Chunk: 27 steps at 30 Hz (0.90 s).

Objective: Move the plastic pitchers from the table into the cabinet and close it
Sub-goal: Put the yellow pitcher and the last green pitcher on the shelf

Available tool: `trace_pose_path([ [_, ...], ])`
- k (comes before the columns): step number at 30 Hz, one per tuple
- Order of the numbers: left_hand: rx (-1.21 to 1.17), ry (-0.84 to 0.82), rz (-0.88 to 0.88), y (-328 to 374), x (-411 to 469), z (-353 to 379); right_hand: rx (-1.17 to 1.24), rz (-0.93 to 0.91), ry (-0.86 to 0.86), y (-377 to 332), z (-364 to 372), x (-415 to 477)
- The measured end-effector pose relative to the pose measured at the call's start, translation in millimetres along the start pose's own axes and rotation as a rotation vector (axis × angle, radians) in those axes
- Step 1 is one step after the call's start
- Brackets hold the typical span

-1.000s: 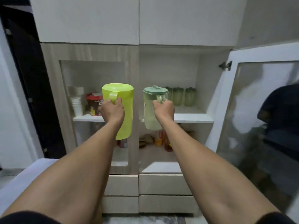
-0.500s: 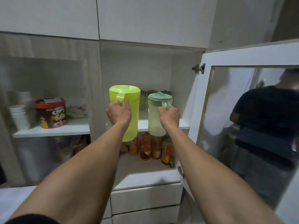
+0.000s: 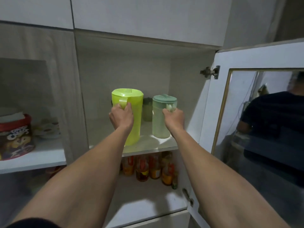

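A tall lime-green pitcher (image 3: 134, 116) with a lid stands on the upper shelf (image 3: 148, 148) inside the open cabinet compartment, and my left hand (image 3: 121, 117) is wrapped around its handle. To its right a shorter pale-green pitcher (image 3: 160, 122) with a teal lid rests on the same shelf, its handle gripped by my right hand (image 3: 174, 118). Both pitchers are upright and sit near the shelf's front edge. Between them, farther back, part of a dim green container (image 3: 147, 111) shows.
The glass cabinet door (image 3: 263, 112) hangs open at the right, reflecting a person. Several bottles (image 3: 148, 168) stand on the lower shelf. Behind the shut left glass door are a red-lidded cereal tub (image 3: 15, 137) and some dishes (image 3: 47, 129).
Both hands have carried the pitchers forward from in front of the cabinet onto the upper shelf. The camera has come closer and shifted right.
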<state>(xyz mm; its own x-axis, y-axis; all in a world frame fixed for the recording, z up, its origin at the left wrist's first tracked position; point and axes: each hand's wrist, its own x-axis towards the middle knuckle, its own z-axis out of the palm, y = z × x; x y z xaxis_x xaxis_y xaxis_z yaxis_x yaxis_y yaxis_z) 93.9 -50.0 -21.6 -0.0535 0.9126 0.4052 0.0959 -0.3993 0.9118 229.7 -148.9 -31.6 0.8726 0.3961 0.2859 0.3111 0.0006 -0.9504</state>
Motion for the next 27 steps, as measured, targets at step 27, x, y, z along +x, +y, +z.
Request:
trace_pose_path([
  [27, 0.242, 0.044, -0.021, -113, 160, 209, -0.239, -0.053, -0.214, 128, 172, 250],
])
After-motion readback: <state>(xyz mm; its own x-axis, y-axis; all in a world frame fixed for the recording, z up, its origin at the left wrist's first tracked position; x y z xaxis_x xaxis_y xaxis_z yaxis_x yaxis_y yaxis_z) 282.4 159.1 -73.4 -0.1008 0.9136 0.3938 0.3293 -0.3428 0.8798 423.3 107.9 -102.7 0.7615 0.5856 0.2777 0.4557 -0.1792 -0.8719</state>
